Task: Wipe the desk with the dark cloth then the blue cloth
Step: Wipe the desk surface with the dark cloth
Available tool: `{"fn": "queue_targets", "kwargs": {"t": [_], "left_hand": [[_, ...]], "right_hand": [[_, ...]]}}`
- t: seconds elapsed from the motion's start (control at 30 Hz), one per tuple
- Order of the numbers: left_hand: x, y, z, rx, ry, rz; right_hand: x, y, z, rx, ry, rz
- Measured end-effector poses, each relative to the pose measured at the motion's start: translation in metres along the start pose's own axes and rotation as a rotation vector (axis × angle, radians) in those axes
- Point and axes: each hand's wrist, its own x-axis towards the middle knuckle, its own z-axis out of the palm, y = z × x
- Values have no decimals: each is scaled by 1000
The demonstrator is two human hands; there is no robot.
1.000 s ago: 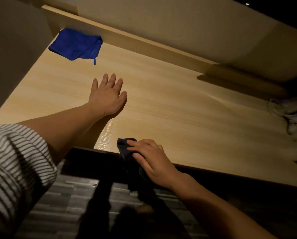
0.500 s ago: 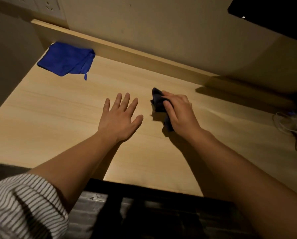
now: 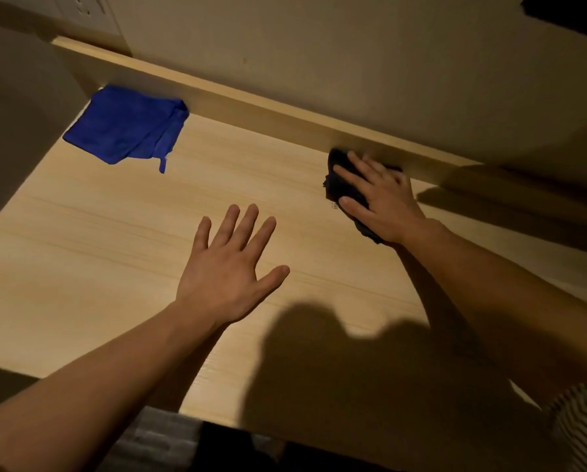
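Far across the desk (image 3: 81,250), the right hand (image 3: 384,199), seemingly flat, presses the dark cloth (image 3: 338,180).

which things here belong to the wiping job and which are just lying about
Job:
desk
dark cloth, pressed under the right hand by the back ledge
blue cloth, far left corner, untouched
left hand, flat on the desk

Not the job:
wall socket, top left
black panel, top right
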Motion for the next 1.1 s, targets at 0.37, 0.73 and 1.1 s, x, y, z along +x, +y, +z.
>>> {"fn": "queue_targets", "kwargs": {"t": [0.37, 0.73, 1.1], "left_hand": [[2, 0, 1, -2, 14, -13], [4, 1, -2, 0, -16, 6], [3, 0, -8, 12, -37, 45]], "right_hand": [[-34, -35, 16, -22, -21, -26], [-129, -103, 36, 0, -12, -52], [-217, -181, 47, 42, -60, 8]]}}
